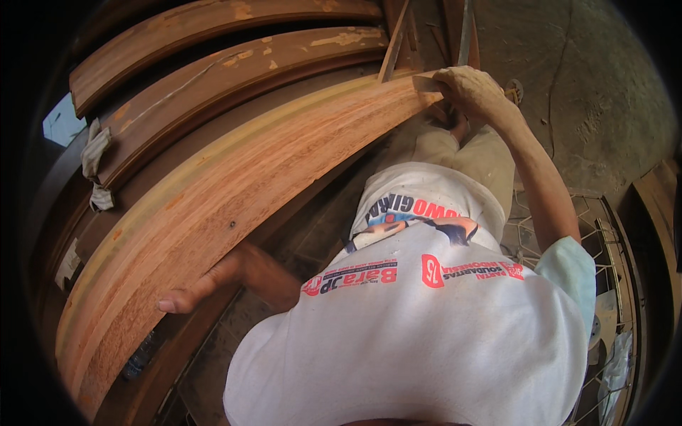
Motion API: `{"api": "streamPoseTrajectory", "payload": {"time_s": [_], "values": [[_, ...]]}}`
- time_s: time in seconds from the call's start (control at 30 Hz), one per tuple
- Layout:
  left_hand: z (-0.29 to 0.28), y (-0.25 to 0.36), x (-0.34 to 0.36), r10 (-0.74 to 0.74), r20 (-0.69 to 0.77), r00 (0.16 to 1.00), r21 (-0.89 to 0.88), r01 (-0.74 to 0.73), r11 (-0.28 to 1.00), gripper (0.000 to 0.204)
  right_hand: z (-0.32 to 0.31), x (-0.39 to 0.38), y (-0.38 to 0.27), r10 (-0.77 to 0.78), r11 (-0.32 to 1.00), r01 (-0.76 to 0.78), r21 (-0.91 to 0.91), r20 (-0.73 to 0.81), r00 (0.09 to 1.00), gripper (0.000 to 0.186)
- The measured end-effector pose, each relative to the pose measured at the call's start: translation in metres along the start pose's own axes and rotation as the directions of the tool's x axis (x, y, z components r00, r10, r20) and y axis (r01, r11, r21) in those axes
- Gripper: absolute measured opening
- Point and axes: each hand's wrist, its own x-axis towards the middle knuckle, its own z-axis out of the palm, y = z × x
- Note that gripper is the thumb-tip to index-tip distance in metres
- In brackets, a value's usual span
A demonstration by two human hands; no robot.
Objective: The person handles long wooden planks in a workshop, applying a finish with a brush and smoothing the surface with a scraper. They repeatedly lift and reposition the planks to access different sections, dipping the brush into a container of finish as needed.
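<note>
Slanting ahead and left of the white shirt (426, 334), the wooden beam (249, 181) has the right hand (472, 91) clamped on its end; the left hand (217, 277) lays its thumb along the edge, grip unclear.

A pale rag (94, 153) lies left — crumpled plastic (616, 369), right

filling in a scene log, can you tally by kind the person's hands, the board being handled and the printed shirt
hands: 2, left hand and right hand
curved wooden board: 1
white printed shirt: 1
total: 4
</note>
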Motion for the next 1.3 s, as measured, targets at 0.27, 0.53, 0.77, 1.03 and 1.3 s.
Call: {"api": "streamPoseTrajectory", "payload": {"time_s": [0.27,0.53,0.77,1.03,1.3], "values": [[-0.004,-0.004,0.002,-0.04,0.009,0.999,-0.093,0.041,0.995,0.118,0.006,-0.021,0.011,0.105,0.939,-0.039,0.342,-0.176,0.979,0.033],[0.004,0.002,-0.005,-0.042,0.033,0.999,-0.061,0.044,0.997,0.123,0.101,-0.072,-0.012,0.587,0.568,-0.262,0.78,-0.162,0.793,0.033],[0.0,0.003,-0.005,-0.022,0.113,0.993,-0.065,0.03,0.997,0.125,0.139,-0.074,-0.018,0.632,0.585,-0.237,0.776,-0.254,0.732,0.034],[-0.011,-0.008,0.0,-0.013,0.171,0.985,-0.091,0.029,0.995,0.125,0.155,-0.072,-0.022,0.61,0.64,-0.204,0.741,-0.328,0.721,0.032],[-0.015,-0.011,0.0,-0.023,0.21,0.977,-0.072,0.038,0.997,0.124,0.169,-0.071,-0.026,0.524,0.729,-0.111,0.676,-0.446,0.726,0.033]]}}
